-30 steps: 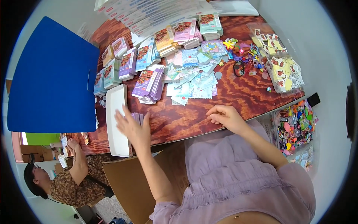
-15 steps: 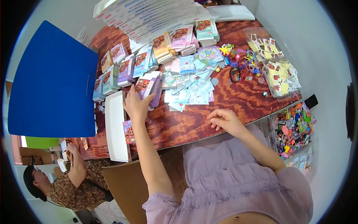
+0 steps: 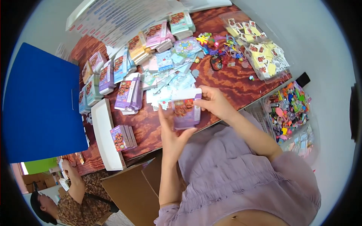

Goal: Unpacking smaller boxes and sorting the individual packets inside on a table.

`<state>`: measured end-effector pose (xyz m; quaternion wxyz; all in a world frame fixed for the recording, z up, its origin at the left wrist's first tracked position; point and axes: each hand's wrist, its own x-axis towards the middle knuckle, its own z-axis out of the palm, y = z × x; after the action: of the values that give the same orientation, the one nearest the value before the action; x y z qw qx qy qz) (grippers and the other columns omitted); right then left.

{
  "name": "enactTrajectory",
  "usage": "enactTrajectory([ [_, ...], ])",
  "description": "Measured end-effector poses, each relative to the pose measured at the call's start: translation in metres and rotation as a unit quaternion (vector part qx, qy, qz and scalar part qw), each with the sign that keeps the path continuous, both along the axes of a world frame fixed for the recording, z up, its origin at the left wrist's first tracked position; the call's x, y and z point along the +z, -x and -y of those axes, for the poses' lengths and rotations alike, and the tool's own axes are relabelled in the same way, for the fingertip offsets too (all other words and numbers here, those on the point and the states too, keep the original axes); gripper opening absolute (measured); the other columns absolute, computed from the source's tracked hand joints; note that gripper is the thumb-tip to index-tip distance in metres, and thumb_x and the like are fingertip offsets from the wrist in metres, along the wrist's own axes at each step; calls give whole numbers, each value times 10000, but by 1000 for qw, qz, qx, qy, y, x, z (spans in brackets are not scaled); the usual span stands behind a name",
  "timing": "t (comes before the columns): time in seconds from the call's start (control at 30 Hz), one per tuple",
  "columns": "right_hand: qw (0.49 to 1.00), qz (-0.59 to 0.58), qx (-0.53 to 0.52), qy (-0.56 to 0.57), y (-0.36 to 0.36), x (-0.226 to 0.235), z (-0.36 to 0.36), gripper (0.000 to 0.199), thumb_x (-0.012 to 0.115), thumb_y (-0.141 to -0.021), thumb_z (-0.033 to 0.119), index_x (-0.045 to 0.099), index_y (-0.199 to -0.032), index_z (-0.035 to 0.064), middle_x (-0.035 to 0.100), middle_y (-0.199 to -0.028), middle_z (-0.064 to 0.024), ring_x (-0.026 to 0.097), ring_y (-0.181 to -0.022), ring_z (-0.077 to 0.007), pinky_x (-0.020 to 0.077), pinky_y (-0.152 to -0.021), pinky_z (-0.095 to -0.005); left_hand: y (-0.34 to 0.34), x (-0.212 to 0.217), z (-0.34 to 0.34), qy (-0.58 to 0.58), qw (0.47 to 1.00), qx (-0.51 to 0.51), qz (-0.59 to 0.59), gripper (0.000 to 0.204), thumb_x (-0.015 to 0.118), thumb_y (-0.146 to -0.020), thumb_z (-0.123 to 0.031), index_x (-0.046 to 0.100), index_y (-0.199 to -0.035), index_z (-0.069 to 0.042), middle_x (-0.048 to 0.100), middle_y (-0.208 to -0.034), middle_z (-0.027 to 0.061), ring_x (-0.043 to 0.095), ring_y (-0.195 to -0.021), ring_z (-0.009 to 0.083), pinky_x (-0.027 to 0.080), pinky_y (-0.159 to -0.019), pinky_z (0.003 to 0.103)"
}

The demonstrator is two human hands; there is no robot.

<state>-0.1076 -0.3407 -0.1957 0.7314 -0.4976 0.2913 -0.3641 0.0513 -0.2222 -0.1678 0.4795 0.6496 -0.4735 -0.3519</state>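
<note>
Purple card packet sat above the counter edge, left hand cupping it beneath, right hand fingers closed on its top corner; steady support underneath seemed wise.

packing workshop, wooden table heaped with card packs, cardboard boxes

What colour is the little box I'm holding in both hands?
The little box is mostly purple with a white top flap, seen in the head view.

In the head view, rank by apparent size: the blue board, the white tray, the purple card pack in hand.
1. blue board
2. white tray
3. purple card pack, though it is nearer the camera, so its true size is unsure.
</note>
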Motion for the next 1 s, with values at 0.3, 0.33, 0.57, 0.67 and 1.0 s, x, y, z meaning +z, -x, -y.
enactTrajectory([
  [0.3, 984, -94, -16, 151, 15, 27, -30, 255, 658, -875, -4, 644, -1128, 17, 601, -1183, -99, 626, -816, -98, 524, -704, -255, -3, -40, -13, -92, 799, -184, -564, 794, 832, -749, -263, 460, -1387, 28, 632, -1219, 208, 644, -1118, 336, 523, -968, 423],
  [0.33, 990, -60, 13, 127, 20, 33, -31, 275, 652, -874, -20, 639, -1145, 21, 583, -1223, -95, 621, -846, -114, 521, -730, -266, -3, -42, -13, -92, 799, -182, -566, 794, 832, -749, -263, 460, -1387, 28, 632, -1219, 208, 644, -1118, 336, 523, -968, 423],
  [0.57, 926, -160, 106, 326, 18, 20, -24, 192, 632, -935, 163, 696, -1034, 12, 592, -1233, -104, 534, -1168, -221, 405, -1007, -397, 4, -51, -21, -80, 922, -111, -362, 570, 829, -803, -298, 606, -1225, 14, 694, -1089, 115, 681, -999, 232, 560, -871, 355],
  [0.67, 973, -41, 95, 204, 14, 24, -32, 232, 631, -942, 182, 702, -1085, 15, 601, -1227, -109, 537, -1165, -234, 403, -1006, -374, 9, -37, -22, -64, 892, -126, -430, 579, 830, -804, -355, 621, -1209, 1, 696, -1086, 85, 675, -984, 182, 559, -852, 332],
  [1.0, 966, -120, 21, 230, 16, 18, -40, 268, 609, -944, 90, 649, -1197, 10, 653, -1123, -88, 609, -1081, -185, 461, -941, -319, 22, -53, -23, -18, 880, 25, -474, 669, 544, -973, -550, 491, -1378, -20, 645, -1173, 80, 633, -1054, 148, 525, -896, 337],
])
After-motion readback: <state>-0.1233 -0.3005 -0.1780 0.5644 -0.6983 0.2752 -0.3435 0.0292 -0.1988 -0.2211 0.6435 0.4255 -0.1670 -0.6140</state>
